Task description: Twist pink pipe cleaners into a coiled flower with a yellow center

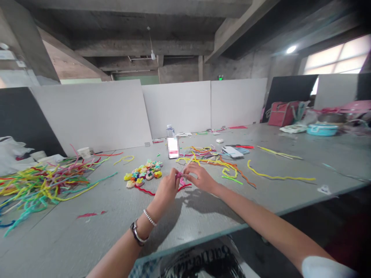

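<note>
Centrally, above the grey worktop (203,224), the left hand (167,188) and right hand (199,177) met, fingers of both pinching a small pink fuzzy pipe-cleaner piece (180,178). Just beside them lay a cluster of small multicoloured pipe-cleaner flowers (144,173); a red pipe-cleaner strand (146,191) lay beneath.

— Can you read anything here?
— Hardly. The bottle (172,143) at mid-frame has its label blurred out.
— And the dark print at the bottom edge?
— Large letters on the fabric (199,262), upside down and cut off; I cannot make them out.
</note>
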